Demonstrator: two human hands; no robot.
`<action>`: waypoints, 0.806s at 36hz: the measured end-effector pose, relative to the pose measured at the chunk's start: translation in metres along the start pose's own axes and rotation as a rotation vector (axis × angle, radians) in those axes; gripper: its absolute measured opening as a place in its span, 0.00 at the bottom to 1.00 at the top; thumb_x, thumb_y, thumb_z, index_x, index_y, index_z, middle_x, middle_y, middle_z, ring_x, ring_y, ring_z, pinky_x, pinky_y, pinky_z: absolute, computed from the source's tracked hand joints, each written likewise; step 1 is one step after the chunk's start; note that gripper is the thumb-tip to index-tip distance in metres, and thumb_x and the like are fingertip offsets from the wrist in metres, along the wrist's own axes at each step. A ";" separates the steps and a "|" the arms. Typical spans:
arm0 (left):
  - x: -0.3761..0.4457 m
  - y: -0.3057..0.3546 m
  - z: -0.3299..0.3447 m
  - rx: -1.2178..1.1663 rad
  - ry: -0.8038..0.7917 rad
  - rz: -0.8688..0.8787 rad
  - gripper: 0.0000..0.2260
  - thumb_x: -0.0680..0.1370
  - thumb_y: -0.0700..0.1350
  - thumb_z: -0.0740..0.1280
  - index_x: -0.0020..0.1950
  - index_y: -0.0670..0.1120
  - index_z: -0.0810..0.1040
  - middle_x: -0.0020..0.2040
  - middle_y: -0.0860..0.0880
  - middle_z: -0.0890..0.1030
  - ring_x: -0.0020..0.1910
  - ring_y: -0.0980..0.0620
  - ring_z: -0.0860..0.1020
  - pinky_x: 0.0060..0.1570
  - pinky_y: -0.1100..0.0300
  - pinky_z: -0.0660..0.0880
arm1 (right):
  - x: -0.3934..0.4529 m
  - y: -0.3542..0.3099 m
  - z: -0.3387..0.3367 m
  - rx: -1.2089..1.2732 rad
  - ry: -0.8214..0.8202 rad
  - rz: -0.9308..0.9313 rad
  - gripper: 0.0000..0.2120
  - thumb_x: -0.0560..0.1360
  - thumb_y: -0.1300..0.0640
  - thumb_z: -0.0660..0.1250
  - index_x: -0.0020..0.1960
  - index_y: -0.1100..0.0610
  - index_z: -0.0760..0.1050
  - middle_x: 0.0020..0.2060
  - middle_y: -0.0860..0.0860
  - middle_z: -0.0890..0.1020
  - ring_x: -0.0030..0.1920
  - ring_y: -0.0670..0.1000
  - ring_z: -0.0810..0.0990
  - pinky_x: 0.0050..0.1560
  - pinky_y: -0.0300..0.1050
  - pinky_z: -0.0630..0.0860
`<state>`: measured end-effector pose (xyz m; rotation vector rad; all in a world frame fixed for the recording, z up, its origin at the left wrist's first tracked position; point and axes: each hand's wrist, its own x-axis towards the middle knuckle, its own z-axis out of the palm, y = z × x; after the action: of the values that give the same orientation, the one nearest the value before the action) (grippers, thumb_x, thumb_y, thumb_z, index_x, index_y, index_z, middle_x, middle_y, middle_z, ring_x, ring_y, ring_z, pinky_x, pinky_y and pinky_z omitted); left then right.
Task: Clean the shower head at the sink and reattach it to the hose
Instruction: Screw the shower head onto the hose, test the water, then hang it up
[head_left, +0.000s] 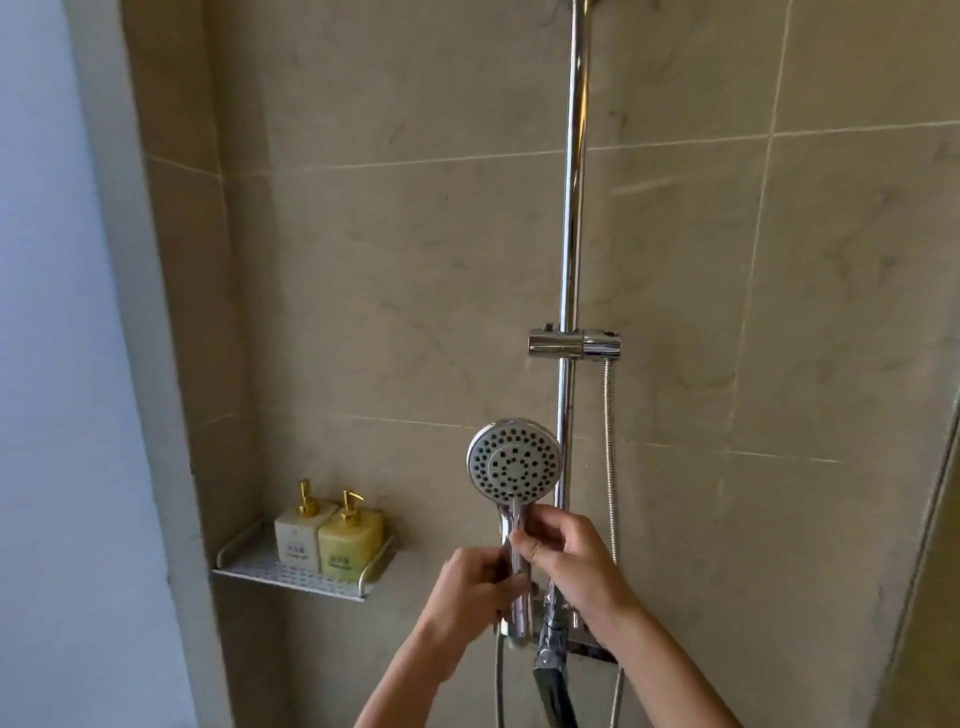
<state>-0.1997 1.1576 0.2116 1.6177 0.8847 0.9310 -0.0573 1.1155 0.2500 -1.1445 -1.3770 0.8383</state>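
A chrome shower head (514, 462) with a round grey nozzle face points toward me, held upright in front of the tiled wall. My left hand (470, 587) grips the lower part of its handle. My right hand (563, 553) holds the handle just above, fingers wrapped around it. A metal hose (500, 680) hangs down from the bottom of the handle. Another stretch of hose (611, 467) hangs from the empty chrome holder (574, 344) on the vertical rail (574, 208).
A white perforated shelf (291, 574) on the left wall carries two pump bottles, one white (298, 538) and one yellow (348, 543). A chrome mixer valve with a dark lever (553, 654) sits low behind my hands. A glass edge runs down the right side.
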 end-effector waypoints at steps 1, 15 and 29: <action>0.005 0.002 0.000 -0.007 -0.001 0.001 0.15 0.67 0.49 0.71 0.41 0.36 0.76 0.34 0.45 0.71 0.35 0.49 0.68 0.40 0.51 0.67 | 0.006 -0.001 -0.004 -0.017 -0.002 -0.008 0.06 0.77 0.61 0.70 0.53 0.53 0.83 0.48 0.51 0.87 0.53 0.51 0.84 0.58 0.43 0.79; 0.047 0.028 0.006 -0.045 -0.003 0.015 0.04 0.73 0.38 0.68 0.44 0.41 0.83 0.43 0.39 0.85 0.45 0.39 0.82 0.52 0.37 0.76 | 0.076 -0.034 -0.111 -0.069 0.348 -0.197 0.09 0.78 0.53 0.69 0.54 0.56 0.77 0.43 0.53 0.83 0.40 0.48 0.80 0.41 0.38 0.75; 0.076 0.035 0.006 -0.045 -0.009 -0.009 0.04 0.77 0.31 0.65 0.49 0.32 0.79 0.39 0.45 0.85 0.44 0.43 0.85 0.53 0.41 0.79 | 0.130 -0.051 -0.135 -0.150 0.127 0.020 0.06 0.82 0.59 0.63 0.57 0.60 0.76 0.49 0.56 0.85 0.32 0.48 0.79 0.26 0.36 0.65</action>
<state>-0.1580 1.2156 0.2550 1.5770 0.8583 0.9312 0.0760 1.2090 0.3565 -1.3062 -1.3426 0.6727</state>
